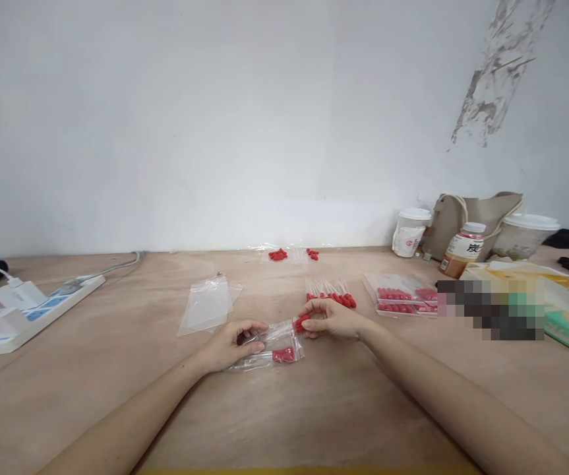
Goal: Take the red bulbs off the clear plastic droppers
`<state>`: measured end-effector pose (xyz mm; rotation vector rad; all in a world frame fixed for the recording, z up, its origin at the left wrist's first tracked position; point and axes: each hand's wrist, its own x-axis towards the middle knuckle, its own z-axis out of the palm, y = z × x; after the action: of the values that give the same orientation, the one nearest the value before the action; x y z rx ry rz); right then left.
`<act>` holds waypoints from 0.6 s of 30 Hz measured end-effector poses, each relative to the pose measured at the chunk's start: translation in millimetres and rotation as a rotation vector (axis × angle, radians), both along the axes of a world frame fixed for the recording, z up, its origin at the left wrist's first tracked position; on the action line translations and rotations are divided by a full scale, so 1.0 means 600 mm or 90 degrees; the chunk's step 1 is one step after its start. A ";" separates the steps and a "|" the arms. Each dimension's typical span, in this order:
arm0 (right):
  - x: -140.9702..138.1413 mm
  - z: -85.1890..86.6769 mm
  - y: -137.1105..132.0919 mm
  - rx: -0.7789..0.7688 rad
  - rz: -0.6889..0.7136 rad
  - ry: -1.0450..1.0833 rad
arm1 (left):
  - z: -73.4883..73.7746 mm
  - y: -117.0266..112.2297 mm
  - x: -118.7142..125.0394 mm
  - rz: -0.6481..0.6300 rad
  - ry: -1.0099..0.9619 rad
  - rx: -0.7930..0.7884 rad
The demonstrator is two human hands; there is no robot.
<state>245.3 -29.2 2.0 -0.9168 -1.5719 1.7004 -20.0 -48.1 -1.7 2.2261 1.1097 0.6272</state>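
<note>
My left hand pinches a clear zip bag low over the table. Inside the bag lie slim clear sticks with red ends. At the bag's open right side, my right hand is closed on red-ended sticks, their pale shafts reaching into the bag. How many it holds cannot be made out. Just behind the right hand is a row of loose red-ended sticks. Flat clear zip bags lie behind my left hand.
Filled bags of red-ended sticks lie to the right. More red pieces in clear wrapping rest by the wall. A power strip stands at left. At right are a white-lidded cup, a bottle and a beige bag.
</note>
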 end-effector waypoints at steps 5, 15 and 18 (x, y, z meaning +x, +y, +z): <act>0.018 0.021 0.009 -0.001 -0.041 -0.009 | -0.001 0.001 -0.001 0.012 0.001 -0.009; 0.089 0.090 0.028 0.299 -0.372 0.005 | -0.003 0.004 -0.002 0.013 -0.015 -0.038; 0.053 0.066 0.036 0.549 -0.416 -0.127 | -0.005 0.005 -0.002 0.015 -0.015 -0.033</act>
<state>276.9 -7.5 41.8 -0.9735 -1.6431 0.4106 -21.0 -45.3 -5.0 2.1598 1.1300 0.6260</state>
